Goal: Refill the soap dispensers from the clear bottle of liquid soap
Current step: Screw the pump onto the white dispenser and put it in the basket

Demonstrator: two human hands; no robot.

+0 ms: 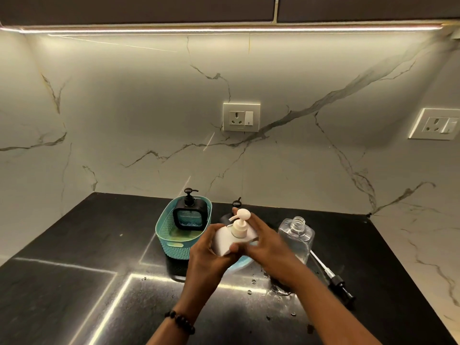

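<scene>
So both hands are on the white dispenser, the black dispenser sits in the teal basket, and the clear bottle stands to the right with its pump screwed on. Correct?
Not quite. In the head view the clear bottle stands open-necked; its pump lies on the counter beside it. The rest holds: both hands, left and right, hold the white dispenser, and the black dispenser sits in the teal basket.

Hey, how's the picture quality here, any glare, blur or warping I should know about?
Head view: the under-cabinet light strip is blown out and mirrors as bright streaks on the glossy black counter; the wide lens bows the cabinet edge and tilts the right-hand socket; the white dispenser and both hands, left and right, look slightly soft; the clear bottle stays readable.
</scene>
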